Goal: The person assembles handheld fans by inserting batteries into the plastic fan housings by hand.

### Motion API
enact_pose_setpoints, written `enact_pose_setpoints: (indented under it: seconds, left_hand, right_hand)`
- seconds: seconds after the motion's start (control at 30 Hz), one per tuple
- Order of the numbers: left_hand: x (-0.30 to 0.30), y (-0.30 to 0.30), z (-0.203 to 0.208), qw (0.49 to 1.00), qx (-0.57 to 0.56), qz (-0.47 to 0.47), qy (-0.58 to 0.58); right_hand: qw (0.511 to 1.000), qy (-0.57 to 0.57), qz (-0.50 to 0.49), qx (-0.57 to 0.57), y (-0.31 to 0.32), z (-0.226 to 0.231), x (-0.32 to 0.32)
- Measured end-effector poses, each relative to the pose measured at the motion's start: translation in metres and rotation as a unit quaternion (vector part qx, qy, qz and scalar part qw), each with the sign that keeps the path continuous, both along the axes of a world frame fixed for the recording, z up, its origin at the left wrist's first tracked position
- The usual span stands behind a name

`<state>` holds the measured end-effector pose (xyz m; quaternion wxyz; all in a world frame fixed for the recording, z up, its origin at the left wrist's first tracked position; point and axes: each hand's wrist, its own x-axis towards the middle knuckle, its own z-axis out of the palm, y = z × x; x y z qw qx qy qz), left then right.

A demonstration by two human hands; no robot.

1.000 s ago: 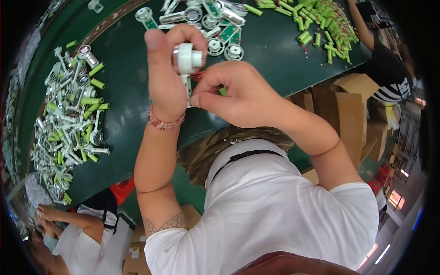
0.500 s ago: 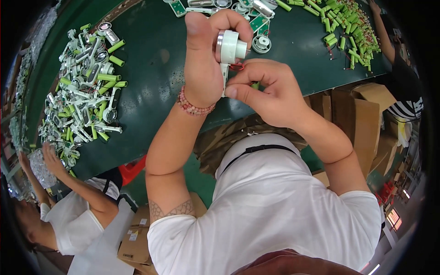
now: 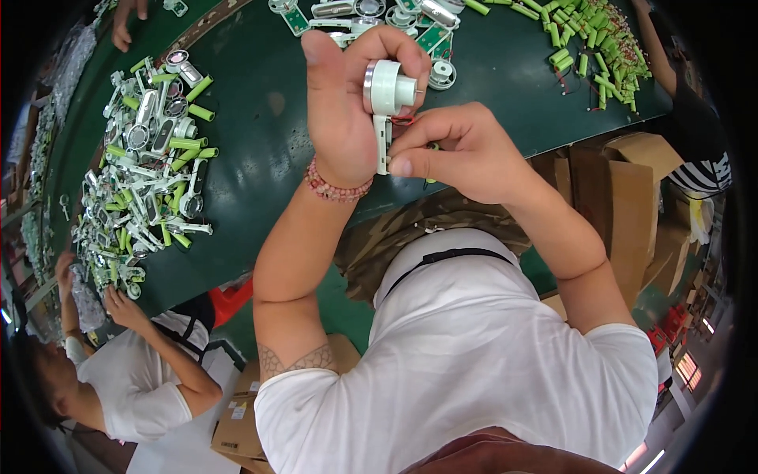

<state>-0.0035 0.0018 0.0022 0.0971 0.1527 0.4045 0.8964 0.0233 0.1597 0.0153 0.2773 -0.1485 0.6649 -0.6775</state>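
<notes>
My left hand (image 3: pixel 341 118) is closed around a small white handheld-fan body (image 3: pixel 387 87), its thumb pointing up. The fan's round head has a silver rim and a short stub facing right; its narrow handle hangs down along my palm. My right hand (image 3: pixel 466 150) is closed too, thumb and forefinger pinched against the handle's lower end. Red wires (image 3: pixel 403 121) run from below the head to these fingers. A green battery cell (image 3: pixel 432 158) shows partly between and behind the right fingers, which hide most of it.
On the green table (image 3: pixel 260 158), white fan bodies with green cells form a heap (image 3: pixel 150 166) at left. Circuit boards and fan parts (image 3: pixel 426 31) lie at the far middle, wired green cells (image 3: pixel 600 47) at far right. A co-worker (image 3: pixel 134 371) sits at left; cardboard boxes (image 3: pixel 608 197) stand at right.
Both my hands have shifted slightly left, and the fan body has turned a little, showing more of its handle. At left, the co-worker's hands moved to the heap's near edge; another hand appears at far left.
</notes>
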Motion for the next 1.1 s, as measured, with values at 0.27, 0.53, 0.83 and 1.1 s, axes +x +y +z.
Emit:
enact_pose_setpoints:
  seconds: [0.27, 0.53, 0.83, 1.1]
  left_hand:
    - [-0.003, -0.001, 0.0, 1.0, -0.016, 0.007, 0.019]
    - [0.002, 0.002, -0.009, 0.996, -0.061, 0.048, 0.033]
    - [0.012, -0.113, 0.035, 0.739, -0.547, 0.384, 0.085]
    - [0.003, -0.168, 0.015, 0.395, -0.744, 0.507, 0.183]
  right_hand:
    - [0.991, -0.121, -0.015, -0.045, 0.0, -0.003, -0.002]
    - [0.991, -0.124, -0.02, -0.041, -0.003, -0.017, 0.002]
    - [0.823, 0.442, -0.269, 0.234, 0.116, -0.029, -0.028]
    - [0.713, 0.462, -0.237, 0.471, 0.189, -0.049, -0.053]
